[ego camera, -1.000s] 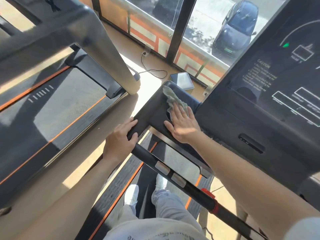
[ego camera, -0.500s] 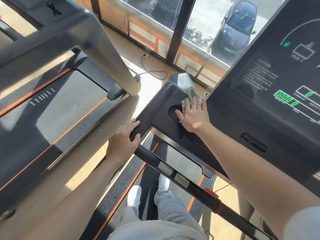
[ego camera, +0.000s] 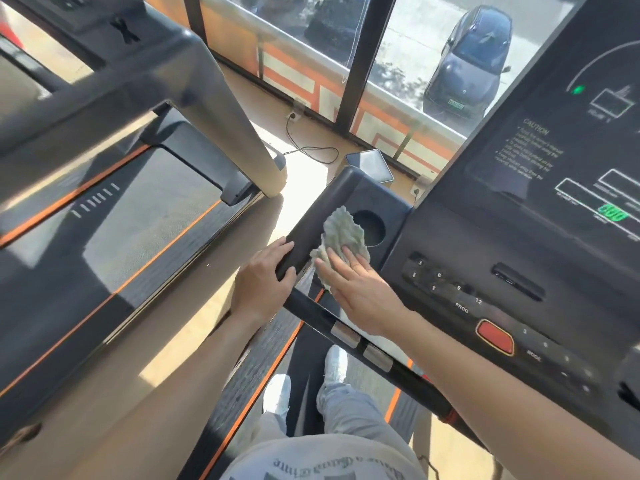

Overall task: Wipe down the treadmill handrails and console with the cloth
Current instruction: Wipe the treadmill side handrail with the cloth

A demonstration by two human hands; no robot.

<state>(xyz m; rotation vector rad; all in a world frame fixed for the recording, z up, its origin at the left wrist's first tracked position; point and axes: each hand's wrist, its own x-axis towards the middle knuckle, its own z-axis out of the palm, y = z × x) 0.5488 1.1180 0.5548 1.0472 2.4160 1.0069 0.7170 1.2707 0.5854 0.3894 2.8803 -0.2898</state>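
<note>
A crumpled pale green cloth point(ego camera: 341, 233) lies on the black left wing of the treadmill console point(ego camera: 377, 199), just left of a round cup hole point(ego camera: 370, 226). My right hand point(ego camera: 360, 289) presses flat on the cloth's near edge with straight fingers. My left hand point(ego camera: 263, 278) grips the near end of the console's left side, where the black front handrail point(ego camera: 349, 330) with two silver sensor plates joins it. The dark display panel point(ego camera: 554, 161) with a lit green readout rises to the right.
A button strip with a red stop button point(ego camera: 495, 337) runs below the display. A second treadmill point(ego camera: 114, 188) stands close on the left. A phone point(ego camera: 372, 164) rests beyond the console wing. A power cable point(ego camera: 311, 150) lies on the floor by the window.
My right hand has slid the cloth back from the far side of the cup hole toward me and to the left. The left hand keeps its grip.
</note>
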